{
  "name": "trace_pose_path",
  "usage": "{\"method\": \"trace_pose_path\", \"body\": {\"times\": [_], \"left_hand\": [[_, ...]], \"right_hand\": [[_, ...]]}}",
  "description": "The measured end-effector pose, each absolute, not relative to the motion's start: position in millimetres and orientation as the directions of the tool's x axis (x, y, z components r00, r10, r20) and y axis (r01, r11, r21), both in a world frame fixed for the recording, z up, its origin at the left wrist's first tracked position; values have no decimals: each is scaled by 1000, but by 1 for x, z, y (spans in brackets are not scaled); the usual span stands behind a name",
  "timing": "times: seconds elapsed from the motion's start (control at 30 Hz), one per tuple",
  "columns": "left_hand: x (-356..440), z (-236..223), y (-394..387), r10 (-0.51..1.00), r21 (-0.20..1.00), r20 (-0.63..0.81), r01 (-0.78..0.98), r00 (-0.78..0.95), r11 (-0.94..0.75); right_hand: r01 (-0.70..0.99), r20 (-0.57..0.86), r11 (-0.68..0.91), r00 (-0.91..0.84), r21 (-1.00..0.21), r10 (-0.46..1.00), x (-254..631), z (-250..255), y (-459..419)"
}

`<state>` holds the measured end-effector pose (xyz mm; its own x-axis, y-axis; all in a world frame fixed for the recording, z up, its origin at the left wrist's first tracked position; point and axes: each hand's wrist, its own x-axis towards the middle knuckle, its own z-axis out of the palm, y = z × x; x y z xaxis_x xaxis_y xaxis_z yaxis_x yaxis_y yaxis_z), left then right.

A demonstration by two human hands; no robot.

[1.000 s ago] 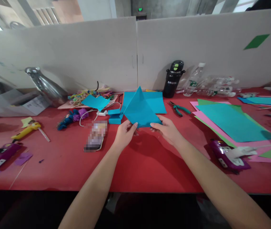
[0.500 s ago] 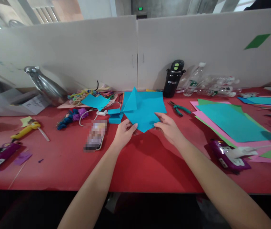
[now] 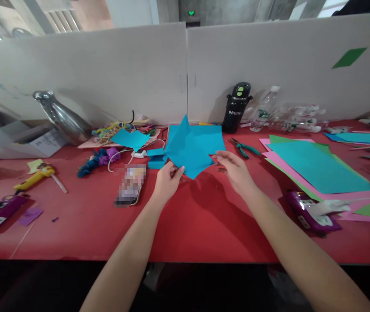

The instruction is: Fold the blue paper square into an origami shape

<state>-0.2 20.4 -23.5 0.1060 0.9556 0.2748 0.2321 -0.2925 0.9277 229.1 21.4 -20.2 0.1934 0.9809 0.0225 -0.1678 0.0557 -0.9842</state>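
A folded sheet of blue paper (image 3: 191, 158) is held up over the red table, one point upward and another toward me. My left hand (image 3: 168, 180) pinches its lower left edge between thumb and fingers. Just off the sheet's right corner is my right hand (image 3: 237, 171), its fingers slightly apart with nothing visible between them. Behind the held sheet lies another flat blue sheet (image 3: 215, 136), partly covered by it. A small folded blue paper piece (image 3: 156, 159) rests left of the held sheet, next to a phone (image 3: 132, 185).
Pliers (image 3: 245, 148) lie right of the hands, near a stack of coloured paper (image 3: 321, 167) and a purple power strip (image 3: 311, 212). A black bottle (image 3: 236, 110) stands by the white partition (image 3: 113, 73). At left are a yellow glue gun (image 3: 38, 177) and a steel jug (image 3: 61, 119).
My right hand's fingers have come off the blue paper's right edge and moved slightly right. The sheet has turned and shifted a little left in my left hand.
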Motion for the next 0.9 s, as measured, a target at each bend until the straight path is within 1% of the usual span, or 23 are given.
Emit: {"method": "trace_pose_path", "body": {"times": [0.07, 0.17, 0.27, 0.33, 0.4, 0.47, 0.6, 0.77, 0.83, 0.9], "left_hand": [[0, -24, 20, 956, 928, 272, 230, 114, -291], [0, -22, 20, 963, 945, 238, 200, 122, -259], [1, -19, 20, 973, 968, 189, 143, 129, -207], [1, -17, 19, 976, 981, 156, 91, 155, -171], [2, -16, 18, 970, 989, 128, 42, 209, -139], [4, -15, 15, 952, 994, 108, 3, 286, -113], [9, -13, 10, 919, 996, 90, -17, 384, -90], [10, -8, 5, 903, 994, 61, 58, 424, -94], [11, -8, 4, 907, 995, 58, 52, 418, -88], [11, -11, 3, 923, 997, 69, 11, 379, -79]], "right_hand": [[-149, 54, 80, 174, -986, 983, 231, -23, 22], [-151, 73, 86, 92, -985, 993, 229, -24, 21], [-141, -7, -5, 14, -990, 1000, 221, -21, 15], [-92, -51, -63, -127, -994, 991, 213, -19, 9], [-92, -37, -53, -165, -994, 986, 206, -18, 5], [-109, -12, -29, -158, -994, 987, 201, -18, 2], [-92, 21, 16, -52, -996, 998, 201, -20, 1], [-91, 66, 65, -12, -994, 998, 206, -21, 3], [-91, 72, 70, -22, -993, 997, 205, -20, 3], [-75, 71, 68, -34, -995, 997, 203, -20, 2]]}}
